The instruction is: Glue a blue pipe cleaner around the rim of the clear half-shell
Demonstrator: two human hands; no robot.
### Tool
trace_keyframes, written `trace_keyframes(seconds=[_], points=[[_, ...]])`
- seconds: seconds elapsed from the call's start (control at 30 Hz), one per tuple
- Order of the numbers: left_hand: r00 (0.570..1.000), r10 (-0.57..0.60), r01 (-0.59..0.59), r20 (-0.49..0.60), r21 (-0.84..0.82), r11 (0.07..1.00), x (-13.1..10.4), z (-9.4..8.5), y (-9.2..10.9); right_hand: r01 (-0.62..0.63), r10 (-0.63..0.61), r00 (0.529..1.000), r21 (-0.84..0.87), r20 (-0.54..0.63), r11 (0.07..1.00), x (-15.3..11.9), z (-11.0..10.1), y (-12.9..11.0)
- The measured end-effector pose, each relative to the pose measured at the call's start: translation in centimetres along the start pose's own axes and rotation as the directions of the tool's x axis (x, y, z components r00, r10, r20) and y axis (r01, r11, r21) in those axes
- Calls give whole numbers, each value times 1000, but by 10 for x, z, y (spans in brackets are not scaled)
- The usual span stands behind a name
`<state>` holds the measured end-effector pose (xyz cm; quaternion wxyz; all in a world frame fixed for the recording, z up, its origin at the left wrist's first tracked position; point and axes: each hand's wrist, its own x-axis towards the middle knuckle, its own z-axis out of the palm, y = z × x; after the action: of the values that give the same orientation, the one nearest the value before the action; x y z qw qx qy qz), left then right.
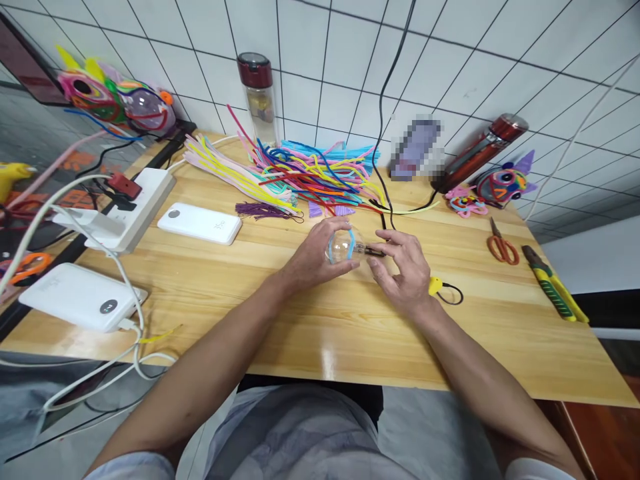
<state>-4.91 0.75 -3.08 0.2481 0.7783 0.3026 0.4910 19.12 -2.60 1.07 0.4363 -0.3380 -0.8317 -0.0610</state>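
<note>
A clear round globe [342, 248] with light-blue strips around it is held above the table, tilted on its side. My left hand [320, 250] wraps its fingers and thumb around the globe. Toward the right the globe narrows to a thin dark piece [375, 251], which my right hand [403, 267] pinches between thumb and fingers. Whether that piece is the globe's own base or something separate, I cannot tell. Beside my right wrist lies a small yellow item [436, 287] with a black loop. Behind my hands spreads a pile of colourful pipe cleaners [320, 170].
On the right lie orange-handled scissors [503, 248] and green-yellow pliers [555, 287]. White power banks [200, 223], a power strip [133, 213] and loose cables occupy the left. A glass bottle [260, 100], a red flask [480, 153] and decorated figures [503, 183] stand along the tiled wall.
</note>
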Motion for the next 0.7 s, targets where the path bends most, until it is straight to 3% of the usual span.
trace_keyframes(seconds=[0.1, 0.2, 0.4, 0.57, 0.7], points=[[995, -100, 99, -20, -44, 994, -1, 0, 3, -135, 130, 990, 91, 62, 987, 1, 1, -2], [976, -217, 207, -26, -202, 957, 0, -1, 10, -279, 244, 954, 207, 176, 938, 3, 3, -5], [959, -282, 246, 10, -522, 817, 4, 0, 31, -408, 295, 889, 311, 351, 859, 14, 8, -11], [930, -365, 231, -41, -707, 668, 8, 4, 36, -385, 303, 901, 248, 311, 889, 17, 13, -20], [887, -445, 220, -123, -734, 642, 12, 8, 31, -305, 258, 932, 165, 256, 938, 10, 21, -24]])
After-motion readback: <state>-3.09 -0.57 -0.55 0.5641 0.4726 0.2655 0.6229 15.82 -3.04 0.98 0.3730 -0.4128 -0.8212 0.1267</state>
